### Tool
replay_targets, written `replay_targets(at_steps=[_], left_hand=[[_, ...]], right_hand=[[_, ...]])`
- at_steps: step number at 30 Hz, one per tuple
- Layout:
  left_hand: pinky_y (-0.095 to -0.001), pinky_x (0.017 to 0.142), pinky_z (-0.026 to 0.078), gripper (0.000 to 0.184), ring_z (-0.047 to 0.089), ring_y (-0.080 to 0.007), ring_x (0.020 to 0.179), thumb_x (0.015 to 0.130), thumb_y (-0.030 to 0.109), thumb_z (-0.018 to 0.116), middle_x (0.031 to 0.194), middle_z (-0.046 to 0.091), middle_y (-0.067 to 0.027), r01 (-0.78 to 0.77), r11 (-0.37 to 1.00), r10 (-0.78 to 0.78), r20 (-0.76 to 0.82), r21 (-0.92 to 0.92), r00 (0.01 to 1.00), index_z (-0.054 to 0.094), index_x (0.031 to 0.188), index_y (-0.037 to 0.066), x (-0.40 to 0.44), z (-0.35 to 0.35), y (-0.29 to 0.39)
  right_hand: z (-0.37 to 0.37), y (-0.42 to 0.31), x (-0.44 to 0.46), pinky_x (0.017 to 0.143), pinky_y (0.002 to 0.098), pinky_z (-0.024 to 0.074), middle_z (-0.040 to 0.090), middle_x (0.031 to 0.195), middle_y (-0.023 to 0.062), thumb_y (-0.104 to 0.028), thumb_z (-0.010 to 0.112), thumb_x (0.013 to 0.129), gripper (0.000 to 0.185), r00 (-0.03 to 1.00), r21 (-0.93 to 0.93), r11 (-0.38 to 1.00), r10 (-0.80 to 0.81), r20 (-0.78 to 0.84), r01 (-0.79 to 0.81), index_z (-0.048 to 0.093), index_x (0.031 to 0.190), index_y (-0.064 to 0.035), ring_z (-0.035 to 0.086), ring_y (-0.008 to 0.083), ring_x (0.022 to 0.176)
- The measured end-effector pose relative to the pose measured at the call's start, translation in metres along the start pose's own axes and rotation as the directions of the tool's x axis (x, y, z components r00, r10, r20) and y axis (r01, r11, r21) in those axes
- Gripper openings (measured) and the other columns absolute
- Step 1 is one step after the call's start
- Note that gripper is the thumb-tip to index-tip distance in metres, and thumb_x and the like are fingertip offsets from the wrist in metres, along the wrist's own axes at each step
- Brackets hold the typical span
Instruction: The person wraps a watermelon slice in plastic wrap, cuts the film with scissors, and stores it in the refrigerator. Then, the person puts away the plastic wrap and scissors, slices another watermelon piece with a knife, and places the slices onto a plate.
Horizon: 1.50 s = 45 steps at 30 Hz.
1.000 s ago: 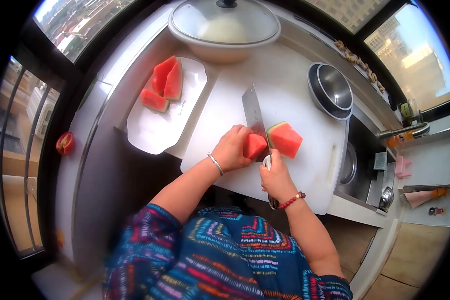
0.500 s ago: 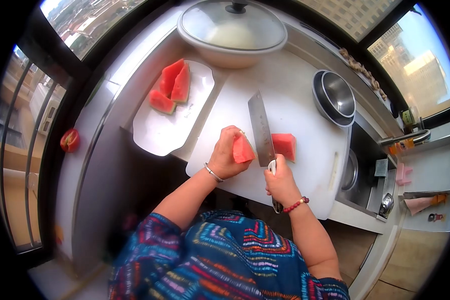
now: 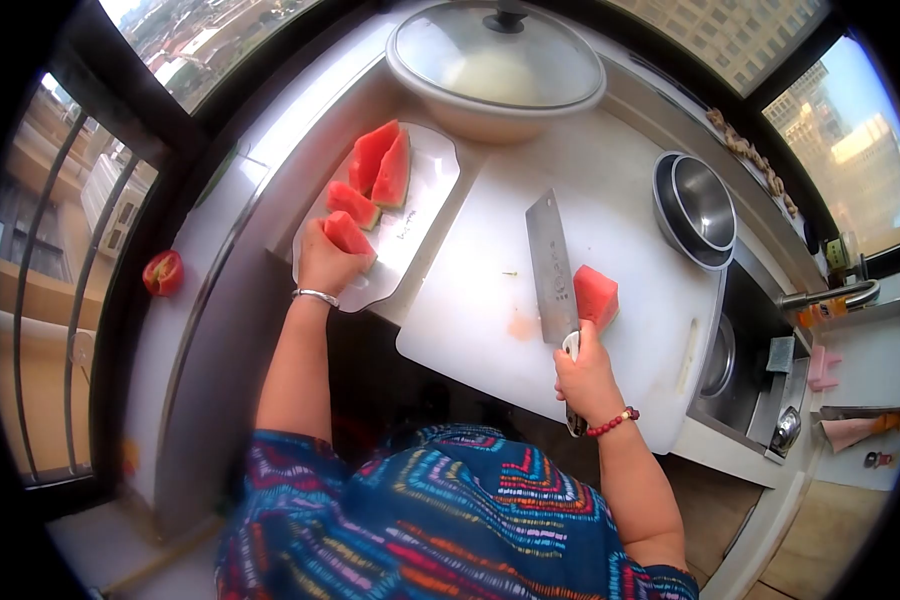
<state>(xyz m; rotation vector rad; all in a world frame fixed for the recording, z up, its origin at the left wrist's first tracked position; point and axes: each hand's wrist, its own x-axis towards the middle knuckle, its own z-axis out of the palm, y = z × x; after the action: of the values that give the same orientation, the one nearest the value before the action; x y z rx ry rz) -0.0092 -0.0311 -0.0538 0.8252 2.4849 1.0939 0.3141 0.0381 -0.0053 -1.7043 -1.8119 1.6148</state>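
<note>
My left hand (image 3: 330,262) is closed around a watermelon piece (image 3: 347,235) over the near end of a white tray (image 3: 415,240). Several other watermelon wedges (image 3: 378,165) lie farther up on that tray. In my right hand (image 3: 587,378) is the handle of a cleaver (image 3: 549,262), its broad blade pointing away from me above the white cutting board (image 3: 470,310). Just right of the blade, another watermelon piece (image 3: 597,296) sits on the board, partly hidden by my right hand. A small pinkish wet stain marks the board left of the blade.
A large lidded pan (image 3: 495,75) stands at the back. Nested metal bowls (image 3: 703,205) rest at the board's far right corner, beside the sink (image 3: 735,340) and faucet (image 3: 835,293). A cut red fruit (image 3: 163,273) lies on the left ledge.
My left hand has carried the watermelon piece left from the board to the tray. My right hand still holds the cleaver beside the other piece. The whole view has shifted slightly.
</note>
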Motion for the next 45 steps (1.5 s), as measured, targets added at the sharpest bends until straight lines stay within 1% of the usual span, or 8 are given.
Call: replay_targets(at_steps=[10, 21, 25, 27, 32, 37, 41, 45], left_hand=[[-0.0369, 0.08, 0.048, 0.06, 0.058, -0.0313, 0.091, 0.049, 0.018, 0.079, 0.1, 0.056, -0.0181, 0.064, 0.985, -0.026, -0.228, 0.162, 0.973, 0.05, 0.098, -0.001, 0.01, 0.008, -0.021], [-0.0372, 0.091, 0.043, 0.08, 0.05, -0.032, 0.107, 0.051, 0.022, 0.08, 0.117, 0.045, -0.018, 0.009, 0.999, -0.004, -0.091, 0.048, 0.996, 0.042, 0.117, 0.0, 0.026, 0.012, -0.044], [-0.0342, 0.077, 0.045, 0.068, 0.051, -0.0231, 0.085, 0.058, 0.014, 0.077, 0.111, 0.047, -0.0144, -0.052, 0.982, 0.104, -0.285, 0.183, 0.953, 0.044, 0.115, 0.001, -0.022, -0.008, -0.01], [-0.0276, 0.065, 0.043, 0.048, 0.045, -0.0145, 0.068, 0.063, 0.005, 0.072, 0.098, 0.05, -0.007, -0.356, 0.926, 0.378, -0.301, 0.128, 0.876, 0.05, 0.106, 0.002, -0.054, -0.004, 0.011], [-0.0341, 0.073, 0.046, 0.043, 0.054, -0.0255, 0.082, 0.063, 0.005, 0.071, 0.1, 0.051, -0.0117, -0.674, 0.717, 0.697, 0.182, -0.178, 0.694, 0.049, 0.1, 0.005, -0.083, 0.067, 0.082], [-0.0345, 0.08, 0.047, 0.043, 0.055, -0.0255, 0.099, 0.069, 0.006, 0.066, 0.111, 0.048, -0.0134, -0.451, 0.852, 0.521, 0.514, -0.265, 0.682, 0.048, 0.107, 0.002, -0.069, 0.145, 0.116], [-0.031, 0.074, 0.048, 0.045, 0.057, -0.0211, 0.087, 0.068, 0.012, 0.067, 0.109, 0.051, -0.013, -0.487, 0.837, 0.538, 0.53, -0.248, 0.655, 0.049, 0.108, 0.001, -0.069, 0.161, 0.125], [-0.0318, 0.064, 0.048, 0.039, 0.059, -0.0229, 0.069, 0.068, 0.025, 0.07, 0.08, 0.06, -0.0135, -0.407, 0.913, 0.352, 0.473, 0.015, 0.808, 0.052, 0.089, -0.002, -0.095, 0.139, 0.144]], right_hand=[[-0.001, 0.003, 0.0, 0.041, 0.0296, 0.0468, 0.051, 0.069, 0.0098, -0.005, 0.047, 0.08, 0.041, 0.999, -0.034, 0.999, -0.034, -0.002, 0.034, 0.036, 0.119, -0.0018, 0.052, 0.0159, 0.047], [0.002, 0.032, 0.011, 0.044, 0.0292, 0.0455, 0.051, 0.07, 0.0102, -0.006, 0.047, 0.081, 0.043, 0.985, -0.157, 0.974, -0.169, -0.023, 0.164, 0.034, 0.121, 0.0016, 0.051, 0.015, 0.05], [0.001, 0.042, -0.002, 0.045, 0.0281, 0.044, 0.051, 0.069, 0.0085, -0.007, 0.049, 0.082, 0.04, 0.961, -0.09, 0.957, -0.277, 0.01, 0.276, 0.036, 0.119, 0.0032, 0.051, 0.0136, 0.049], [-0.004, 0.041, -0.02, 0.045, 0.0271, 0.0433, 0.05, 0.068, 0.0068, -0.008, 0.049, 0.084, 0.037, 0.957, -0.07, 0.955, -0.289, -0.009, 0.288, 0.038, 0.117, 0.0033, 0.05, 0.0122, 0.05], [-0.03, 0.033, -0.064, 0.045, 0.0238, 0.0432, 0.05, 0.069, 0.0045, -0.007, 0.051, 0.086, 0.034, 0.952, 0.081, 0.952, -0.286, -0.112, 0.296, 0.039, 0.116, 0.0042, 0.049, 0.0091, 0.049], [-0.053, 0.036, -0.09, 0.044, 0.0219, 0.0423, 0.05, 0.07, 0.0027, -0.003, 0.049, 0.086, 0.027, 0.947, 0.254, 0.943, -0.135, -0.292, 0.213, 0.041, 0.111, 0.0027, 0.047, 0.0072, 0.048], [-0.062, 0.051, -0.1, 0.043, 0.0219, 0.0421, 0.049, 0.071, 0.0027, -0.001, 0.048, 0.086, 0.024, 0.927, 0.299, 0.935, -0.073, -0.369, 0.193, 0.041, 0.108, 0.002, 0.047, 0.007, 0.049], [-0.07, 0.072, -0.098, 0.042, 0.0221, 0.042, 0.05, 0.072, 0.003, -0.001, 0.047, 0.086, 0.025, 0.922, 0.268, 0.956, -0.01, -0.387, 0.123, 0.041, 0.11, 0.0035, 0.047, 0.0071, 0.048]])
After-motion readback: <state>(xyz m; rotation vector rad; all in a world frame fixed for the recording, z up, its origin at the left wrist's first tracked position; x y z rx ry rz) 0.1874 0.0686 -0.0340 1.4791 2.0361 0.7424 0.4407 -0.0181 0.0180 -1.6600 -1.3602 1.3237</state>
